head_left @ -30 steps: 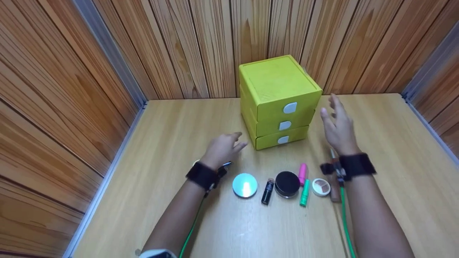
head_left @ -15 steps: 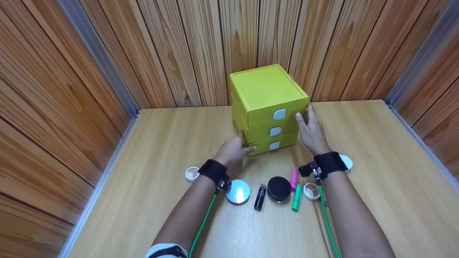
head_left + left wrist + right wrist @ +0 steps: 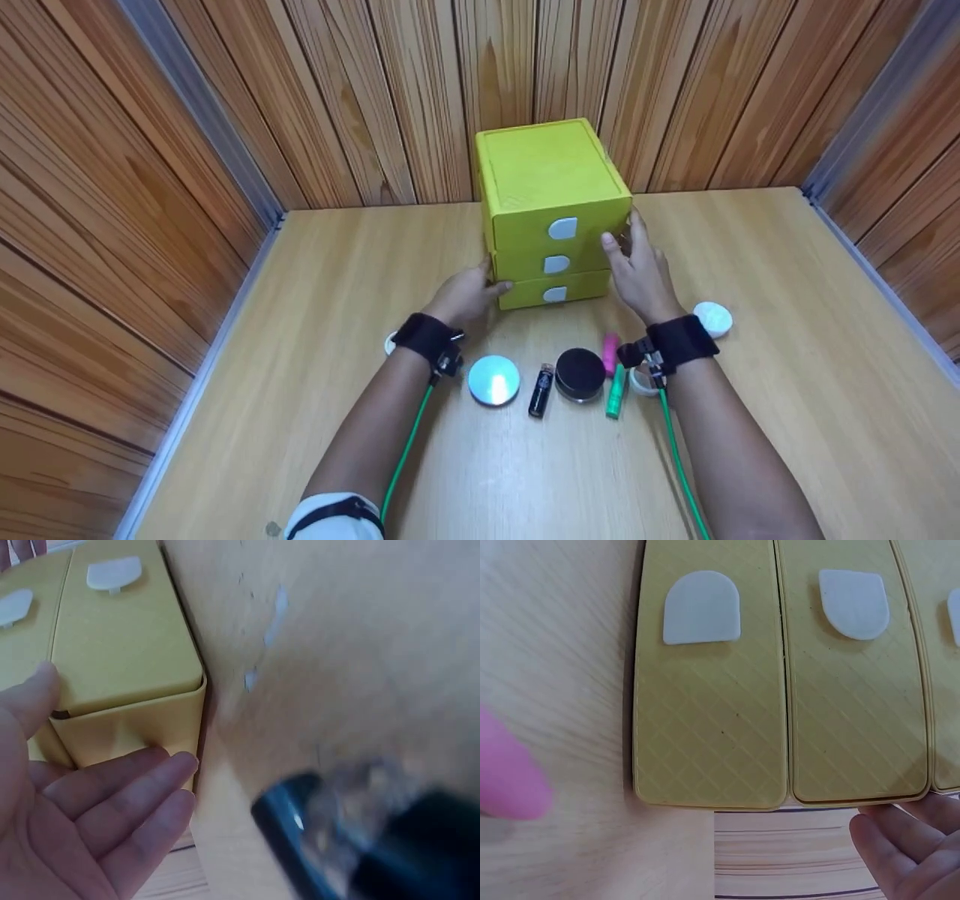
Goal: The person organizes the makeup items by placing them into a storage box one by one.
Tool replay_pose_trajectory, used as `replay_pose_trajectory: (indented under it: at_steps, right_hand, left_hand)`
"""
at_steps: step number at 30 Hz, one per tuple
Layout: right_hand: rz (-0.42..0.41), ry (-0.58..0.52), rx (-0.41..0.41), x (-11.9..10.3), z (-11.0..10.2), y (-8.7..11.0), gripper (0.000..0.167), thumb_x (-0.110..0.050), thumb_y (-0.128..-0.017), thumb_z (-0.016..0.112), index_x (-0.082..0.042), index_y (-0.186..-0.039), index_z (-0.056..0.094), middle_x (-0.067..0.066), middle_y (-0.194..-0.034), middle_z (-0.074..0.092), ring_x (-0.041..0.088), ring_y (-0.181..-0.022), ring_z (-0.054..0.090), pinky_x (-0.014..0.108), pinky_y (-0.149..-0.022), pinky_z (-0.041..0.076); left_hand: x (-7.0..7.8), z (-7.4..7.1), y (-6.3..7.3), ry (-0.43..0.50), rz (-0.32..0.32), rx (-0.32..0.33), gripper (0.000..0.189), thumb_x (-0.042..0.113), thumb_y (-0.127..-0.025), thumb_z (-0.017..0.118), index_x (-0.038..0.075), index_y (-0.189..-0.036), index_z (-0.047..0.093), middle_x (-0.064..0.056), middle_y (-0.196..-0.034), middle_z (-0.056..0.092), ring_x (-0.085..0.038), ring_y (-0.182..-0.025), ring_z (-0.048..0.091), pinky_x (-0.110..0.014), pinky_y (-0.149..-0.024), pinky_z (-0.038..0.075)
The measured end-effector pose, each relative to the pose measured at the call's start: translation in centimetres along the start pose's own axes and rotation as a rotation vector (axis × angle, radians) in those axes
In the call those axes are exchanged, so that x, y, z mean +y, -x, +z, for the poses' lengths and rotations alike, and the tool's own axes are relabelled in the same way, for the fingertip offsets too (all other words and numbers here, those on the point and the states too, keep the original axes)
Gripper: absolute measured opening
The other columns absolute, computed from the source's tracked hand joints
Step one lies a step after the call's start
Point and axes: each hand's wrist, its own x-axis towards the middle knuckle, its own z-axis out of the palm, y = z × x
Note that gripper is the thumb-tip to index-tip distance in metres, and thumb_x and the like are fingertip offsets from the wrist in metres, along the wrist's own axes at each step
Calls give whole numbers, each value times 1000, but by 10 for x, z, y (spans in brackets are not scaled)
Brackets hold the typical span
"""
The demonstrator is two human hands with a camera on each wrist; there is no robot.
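Observation:
A yellow three-drawer box (image 3: 555, 169) with white tabs stands at the back of the table, between both hands. My left hand (image 3: 459, 297) touches its lower left side, thumb at the front corner; the left wrist view shows these fingers (image 3: 139, 810) extended along the side. My right hand (image 3: 643, 279) rests against the right side higher up, its thumb upright near the front edge. From the right wrist, fingertips (image 3: 889, 840) show right at the box's edge. All the drawers are closed.
In front lie a shiny teal round compact (image 3: 493, 380), a black tube (image 3: 541, 391), a black-lidded jar (image 3: 580, 373), a pink tube (image 3: 610, 351) and a green tube (image 3: 616, 394). A white round lid (image 3: 712, 319) is right of my right wrist. Wood-panelled walls (image 3: 420, 97) enclose the table.
Both hands have come in from apart to touch the box's sides. The box has turned slightly, its front now facing me more squarely.

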Motion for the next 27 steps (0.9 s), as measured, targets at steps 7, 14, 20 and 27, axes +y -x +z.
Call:
replay_pose_trajectory:
  at_steps: [7,14,20,27]
  right_hand:
    - [-40,51,-3,-14,10,7,73,-58,-98,40,-28,-157,9,19,-148,39,32,-130,45,48,-105,37]
    - [-36,97,-29,-17,13,11,76,-58,-99,39,-27,-157,3,19,-151,34,34,-135,38,52,-108,31]
    - [-31,81,-14,-15,11,13,76,-58,-98,41,-27,-158,4,18,-151,35,32,-133,41,48,-105,36]
    - [-26,97,10,-18,11,19,75,-56,-99,42,-25,-158,8,17,-152,35,37,-135,37,55,-107,31]
  left_hand:
    - [-13,-17,4,67,12,0,70,55,-96,49,33,-155,17,-5,-141,52,-24,-130,45,-46,-107,33]
    - [-15,-15,4,37,44,43,60,50,-100,44,31,-154,26,-7,-144,49,-26,-133,42,-46,-108,32]
    - [-11,-8,1,23,52,56,62,49,-100,46,25,-155,27,-8,-144,49,-25,-132,44,-42,-107,34]
    - [-15,-7,9,0,26,56,65,51,-99,45,22,-155,27,-9,-144,49,-25,-131,45,-42,-106,36]
